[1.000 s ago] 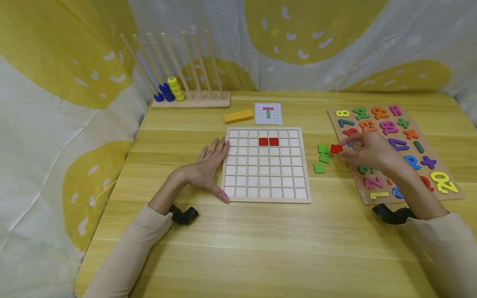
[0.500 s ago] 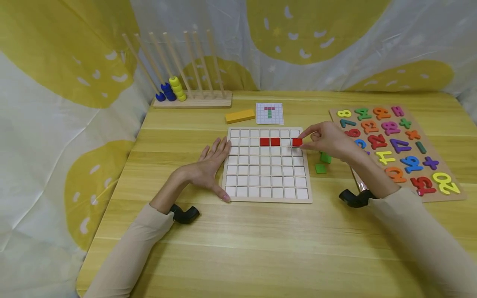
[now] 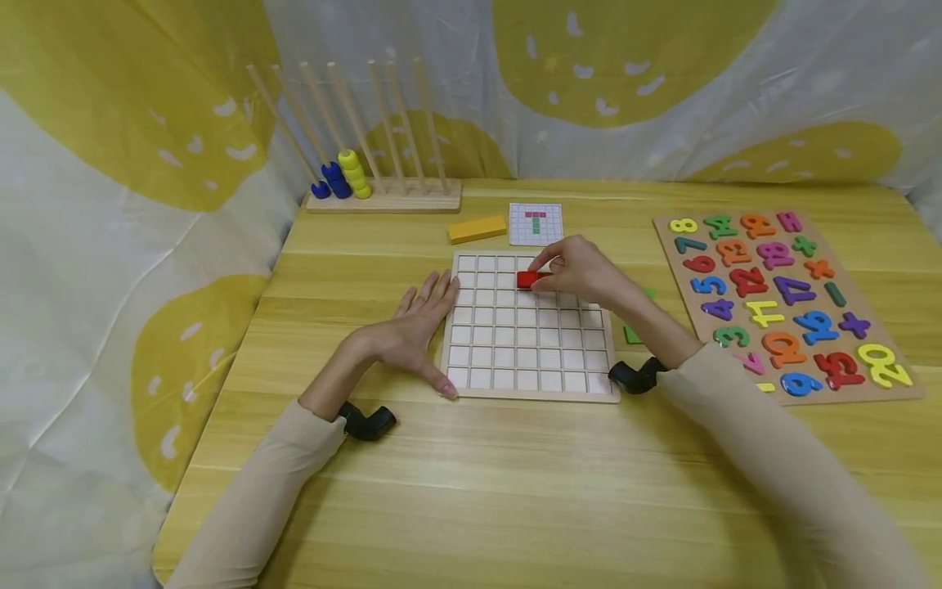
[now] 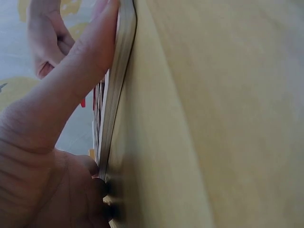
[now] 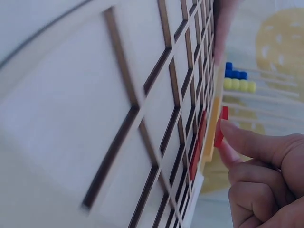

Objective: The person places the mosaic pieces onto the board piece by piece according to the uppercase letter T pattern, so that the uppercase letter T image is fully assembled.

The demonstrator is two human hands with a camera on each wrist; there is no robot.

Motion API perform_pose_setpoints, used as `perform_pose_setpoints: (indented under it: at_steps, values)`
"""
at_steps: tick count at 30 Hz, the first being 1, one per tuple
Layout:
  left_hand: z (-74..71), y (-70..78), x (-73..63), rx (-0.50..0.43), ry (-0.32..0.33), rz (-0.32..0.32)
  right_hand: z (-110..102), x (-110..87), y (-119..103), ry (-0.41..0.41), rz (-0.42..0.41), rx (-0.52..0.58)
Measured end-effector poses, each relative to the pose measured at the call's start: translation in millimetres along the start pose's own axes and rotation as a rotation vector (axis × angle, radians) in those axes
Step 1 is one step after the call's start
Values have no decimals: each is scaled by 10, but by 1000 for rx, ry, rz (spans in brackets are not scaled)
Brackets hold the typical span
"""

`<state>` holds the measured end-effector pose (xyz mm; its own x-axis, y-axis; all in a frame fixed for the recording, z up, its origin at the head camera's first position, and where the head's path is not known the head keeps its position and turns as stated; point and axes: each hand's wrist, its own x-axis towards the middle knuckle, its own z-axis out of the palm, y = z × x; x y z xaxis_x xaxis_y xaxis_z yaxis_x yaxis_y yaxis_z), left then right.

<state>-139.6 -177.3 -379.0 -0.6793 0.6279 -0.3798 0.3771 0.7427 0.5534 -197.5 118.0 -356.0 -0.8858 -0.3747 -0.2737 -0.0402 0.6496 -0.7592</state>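
A wooden grid board (image 3: 504, 394) with white squares lies mid-table in the head view. Along its left edge rests my left hand (image 3: 408, 331), fingers spread and thumb at the near corner. In the left wrist view that thumb (image 4: 71, 85) touches the board's rim. My right hand (image 3: 577, 270) pinches a red square tile (image 5: 222, 126) between thumb and fingertips, raised over the board's upper rows. Two more red tiles (image 5: 195, 156) sit in the grid below, mostly hidden from the head view by the held tile and hand.
Green tiles (image 3: 630, 334) lie right of the board, partly behind my right forearm. A pattern card (image 3: 536, 224) and yellow block (image 3: 477, 230) lie beyond the board. A bead-peg stand (image 3: 383, 201) is back left; a number puzzle board (image 3: 898, 391) lies on the right.
My right hand has carried the red tile leftward from beside the green tiles to above the two red tiles in the grid. The left hand stays at the board's edge.
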Motion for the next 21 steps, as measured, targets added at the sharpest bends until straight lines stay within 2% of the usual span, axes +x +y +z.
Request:
perform_pose_setpoints:
  at_steps: [10, 17, 21]
  values:
    - [5, 7, -1, 21, -3, -10, 181, 205, -105, 4, 18, -15]
    - [-6, 14, 3, 23, -10, -4, 198, 230, -159, 18, 30, -48]
    - [-10, 1, 0, 23, -9, -6, 222, 240, -200, 27, 11, -116]
